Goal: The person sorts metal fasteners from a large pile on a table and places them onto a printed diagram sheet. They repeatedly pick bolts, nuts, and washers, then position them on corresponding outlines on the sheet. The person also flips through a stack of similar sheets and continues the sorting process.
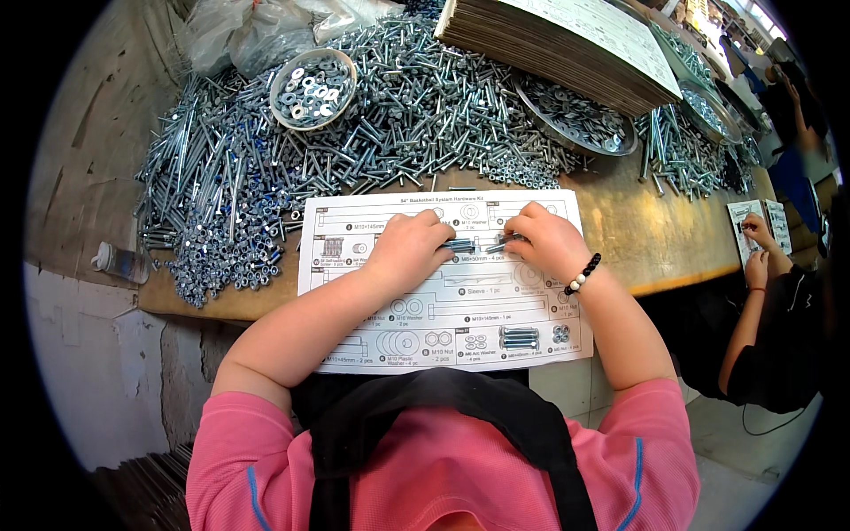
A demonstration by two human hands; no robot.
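Observation:
A printed white parts sheet [496, 305] lies in front of me at the table's front edge. Over its upper half, my left hand [409, 249] has its fingers closed on the ends of a few short bolts [460, 245]. Just to the right, my right hand [547, 237] pinches another bolt [503, 242] close to the paper, its fingertips partly hiding it. Lower on the sheet, several silver bolts [520, 338] lie side by side in a printed box. Beside them is a small cluster of nuts [560, 334].
Loose bolts [398, 124] and nuts [217, 252] are heaped across the table. Washers fill a round bowl [353, 88] and a metal dish [611, 149]. A tall stack of printed sheets [567, 44] stands behind. Another person's hands [757, 248] work at the right.

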